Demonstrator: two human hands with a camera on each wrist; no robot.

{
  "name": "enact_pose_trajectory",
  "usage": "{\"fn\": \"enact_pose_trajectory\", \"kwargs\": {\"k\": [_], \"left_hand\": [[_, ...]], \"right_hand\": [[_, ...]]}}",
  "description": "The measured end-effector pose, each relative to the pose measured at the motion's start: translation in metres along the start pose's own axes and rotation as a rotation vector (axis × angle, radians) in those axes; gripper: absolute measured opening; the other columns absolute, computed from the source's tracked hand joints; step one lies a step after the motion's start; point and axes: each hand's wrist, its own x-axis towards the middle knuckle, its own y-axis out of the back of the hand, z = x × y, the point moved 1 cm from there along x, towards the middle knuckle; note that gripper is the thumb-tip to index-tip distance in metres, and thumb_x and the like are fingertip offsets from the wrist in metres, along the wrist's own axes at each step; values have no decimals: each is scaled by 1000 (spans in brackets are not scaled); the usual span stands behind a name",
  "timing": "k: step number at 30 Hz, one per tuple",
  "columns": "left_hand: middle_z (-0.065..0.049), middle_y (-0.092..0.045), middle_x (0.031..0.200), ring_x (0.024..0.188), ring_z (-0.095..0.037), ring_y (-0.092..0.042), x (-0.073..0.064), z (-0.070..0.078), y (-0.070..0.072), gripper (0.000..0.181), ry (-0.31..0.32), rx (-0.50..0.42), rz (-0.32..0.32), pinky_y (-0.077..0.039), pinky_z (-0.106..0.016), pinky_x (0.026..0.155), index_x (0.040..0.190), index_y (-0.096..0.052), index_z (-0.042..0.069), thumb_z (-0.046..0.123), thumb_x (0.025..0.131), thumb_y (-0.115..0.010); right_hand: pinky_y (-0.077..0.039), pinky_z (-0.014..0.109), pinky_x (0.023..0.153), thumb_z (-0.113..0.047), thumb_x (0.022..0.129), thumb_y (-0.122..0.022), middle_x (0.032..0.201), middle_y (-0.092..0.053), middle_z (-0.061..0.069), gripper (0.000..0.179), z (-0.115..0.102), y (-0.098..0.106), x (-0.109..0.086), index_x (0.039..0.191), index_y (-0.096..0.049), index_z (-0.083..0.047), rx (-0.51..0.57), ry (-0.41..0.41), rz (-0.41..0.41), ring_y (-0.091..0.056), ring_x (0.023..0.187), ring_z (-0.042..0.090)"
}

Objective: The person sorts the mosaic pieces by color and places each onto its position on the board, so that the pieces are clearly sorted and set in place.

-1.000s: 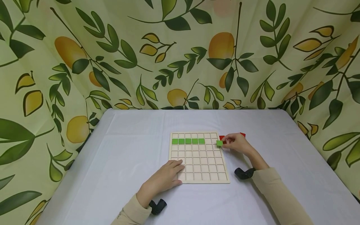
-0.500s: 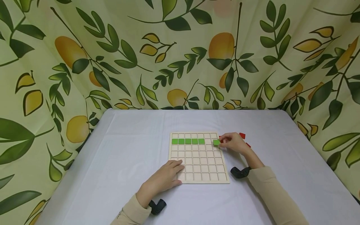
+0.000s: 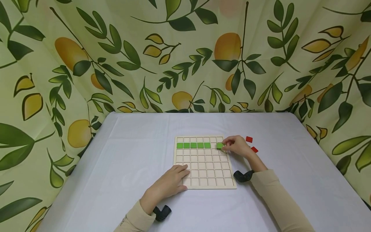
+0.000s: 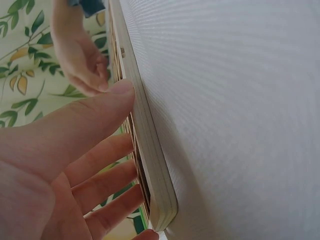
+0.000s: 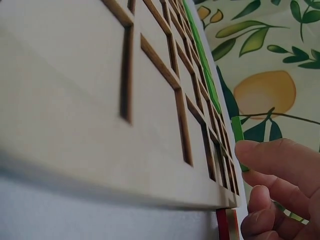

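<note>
White-clothed table before a leaf-and-fruit curtain. Right hand with thumb and fingertips pinching a green tile, raised just above the far right part of a wooden grid board; exact cell below not certain. Left hand laid on the board's near left corner, fingers extended, thumb at the edge, gripping nothing. Possible trouble, by judgement: tile landing askew across a divider if released off-square; tile slipping, from a pinch near one edge; board shifting, from too light a left-hand press. Around: row of green tiles, five in all, second line from the far edge, with one bare cell between row and held tile. On the cloth right of the board, one red tile and a second red tile. Another red piece just beside the board's edge, hidden from the head view by the right hand; liable to be knocked. Black wrist camera at the right cuff, near the board's right edge.
</note>
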Motion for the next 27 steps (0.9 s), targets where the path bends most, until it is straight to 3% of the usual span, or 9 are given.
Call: {"fn": "enact_pose_trajectory", "kwargs": {"k": [27], "left_hand": [[-12, -50, 145, 132, -28, -49, 0, 0, 0, 53, -13, 4, 18, -44, -42, 110, 132, -57, 5, 27, 86, -71]], "right_hand": [[-34, 21, 55, -11, 78, -78, 69, -49, 0, 26, -9, -10, 11, 99, -71, 3, -19, 6, 9, -44, 68, 14]]}}
